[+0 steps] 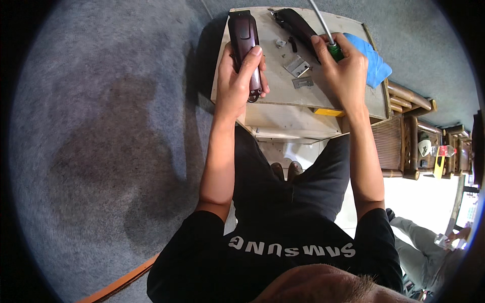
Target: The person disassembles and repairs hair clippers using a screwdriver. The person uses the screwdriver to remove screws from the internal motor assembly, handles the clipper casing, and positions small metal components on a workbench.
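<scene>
My left hand is wrapped round a dark maroon hair clipper, with the thumb lying along its body. In my right hand is a screwdriver with a green handle, its metal shaft pointing up and away past the picture's top edge. A second hair clipper lies on the small wooden table, just left of the screwdriver. Between the hands are a metal clipper blade, a flatter blade plate, a small black piece and a small pale part.
A folded blue cloth lies at the table's right edge. A yellow item shows in the open shelf below the top. To the right stands bamboo furniture bearing a bottle. Another person's legs appear at lower right.
</scene>
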{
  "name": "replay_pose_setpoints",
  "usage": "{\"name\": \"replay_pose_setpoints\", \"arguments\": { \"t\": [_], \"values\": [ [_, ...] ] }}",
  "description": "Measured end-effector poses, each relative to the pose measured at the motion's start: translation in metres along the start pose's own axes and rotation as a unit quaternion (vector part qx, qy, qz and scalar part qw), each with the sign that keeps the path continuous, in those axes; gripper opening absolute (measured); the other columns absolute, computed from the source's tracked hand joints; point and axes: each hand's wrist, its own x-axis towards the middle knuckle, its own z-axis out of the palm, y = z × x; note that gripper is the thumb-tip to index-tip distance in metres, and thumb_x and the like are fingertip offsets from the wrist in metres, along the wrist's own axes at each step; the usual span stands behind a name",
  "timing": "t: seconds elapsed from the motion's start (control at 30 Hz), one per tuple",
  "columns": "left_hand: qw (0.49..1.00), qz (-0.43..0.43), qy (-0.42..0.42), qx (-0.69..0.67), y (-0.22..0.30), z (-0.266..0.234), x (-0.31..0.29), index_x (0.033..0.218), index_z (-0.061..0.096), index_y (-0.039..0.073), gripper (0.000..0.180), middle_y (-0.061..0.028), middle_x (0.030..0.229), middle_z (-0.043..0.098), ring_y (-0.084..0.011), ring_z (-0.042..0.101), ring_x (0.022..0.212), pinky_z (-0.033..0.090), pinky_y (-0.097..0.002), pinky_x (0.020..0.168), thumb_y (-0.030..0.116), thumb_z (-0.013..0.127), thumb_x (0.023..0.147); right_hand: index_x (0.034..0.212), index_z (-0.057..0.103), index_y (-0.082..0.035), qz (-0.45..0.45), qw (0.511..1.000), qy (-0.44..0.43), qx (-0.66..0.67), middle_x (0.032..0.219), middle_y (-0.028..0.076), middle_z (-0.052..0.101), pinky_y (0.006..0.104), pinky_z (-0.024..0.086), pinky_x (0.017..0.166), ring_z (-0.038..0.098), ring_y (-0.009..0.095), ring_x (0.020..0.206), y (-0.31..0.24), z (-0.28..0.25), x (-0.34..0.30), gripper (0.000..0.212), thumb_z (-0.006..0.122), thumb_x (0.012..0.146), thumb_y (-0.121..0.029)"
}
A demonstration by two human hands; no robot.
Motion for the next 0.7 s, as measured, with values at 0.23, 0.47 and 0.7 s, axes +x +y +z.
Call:
{"name": "replay_pose_setpoints", "arguments": {
  "t": [0.23, 0.47, 0.7],
  "values": [
    [1.000, 0.011, 0.005, 0.025, 0.000, 0.001, -0.003, 0.113, 0.050, 0.004, 0.028, -0.0085, 0.087, 0.061, -0.0132, 0.060, 0.051, 0.046, -0.0274, 0.042, 0.030, 0.060, 0.108, 0.100, 0.077, -0.005, 0.021, 0.999, 0.044, -0.003, 0.066, 0.009, 0.069, 0.0309, 0.050, 0.058, 0.065, 0.014, 0.058, 0.011, -0.006, -0.007, 0.024, 0.077, 0.097, -0.029],
    [1.000, 0.013, 0.015, 0.016, 0.002, 0.000, -0.002, 0.117, 0.049, 0.003, 0.028, -0.0083, 0.088, 0.061, -0.0128, 0.060, 0.052, 0.046, -0.0267, 0.041, 0.029, 0.058, 0.109, 0.106, 0.079, -0.006, -0.005, 0.999, 0.009, -0.048, 0.066, 0.002, 0.067, 0.0244, 0.047, 0.058, 0.056, 0.003, 0.063, 0.006, -0.005, -0.012, 0.021, 0.076, 0.100, -0.026],
    [0.998, 0.030, 0.043, -0.036, -0.002, 0.001, 0.001, 0.119, 0.047, 0.006, 0.027, -0.0079, 0.090, 0.061, -0.0149, 0.063, 0.056, 0.049, -0.0295, 0.046, 0.025, 0.063, 0.107, 0.099, 0.076, -0.008, -0.029, 0.998, 0.028, -0.047, 0.064, 0.014, 0.067, 0.0375, 0.052, 0.055, 0.069, 0.030, 0.056, 0.009, 0.000, -0.008, 0.025, 0.074, 0.099, -0.033]
  ]
}}
